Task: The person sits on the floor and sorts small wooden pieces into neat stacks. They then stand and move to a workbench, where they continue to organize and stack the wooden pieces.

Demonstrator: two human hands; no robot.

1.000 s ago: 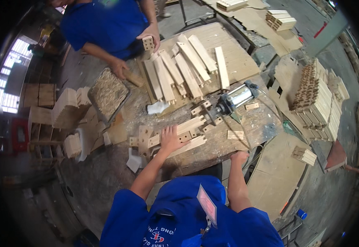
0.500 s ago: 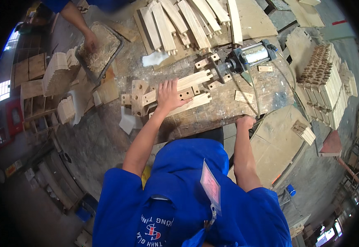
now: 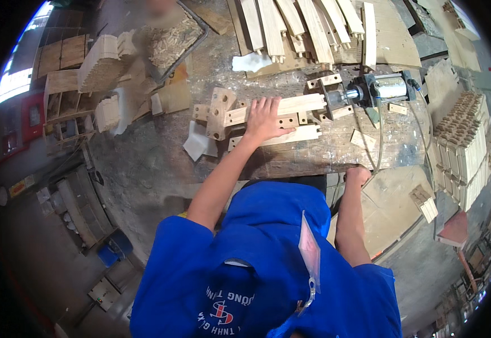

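My left hand [image 3: 264, 121] lies flat across a pale wooden rail [image 3: 304, 103], fingers stretched out and thumb toward a second wooden rail [image 3: 301, 135] on the near side. The left end of the first rail meets a wooden block with holes [image 3: 221, 112]. Its right end is up against the metal plate [image 3: 331, 97] of a pneumatic cylinder [image 3: 389, 88], or very close to it. Down at the table's near edge, my right hand [image 3: 358, 174] is closed in a fist; whatever it grips there is hidden.
Several wooden slats [image 3: 319, 34] with dowelled ends lie at the back. A tray of dowels [image 3: 172, 42] stands far left, a blurred hand above it. Air hoses [image 3: 379, 138] hang near the right hand. Stacked wood pieces [image 3: 459, 146] stand at right.
My view has turned, so the scene sits further right. The cylinder's rod now reaches further out toward the rail. The other person's hand has lifted out of the dowels.
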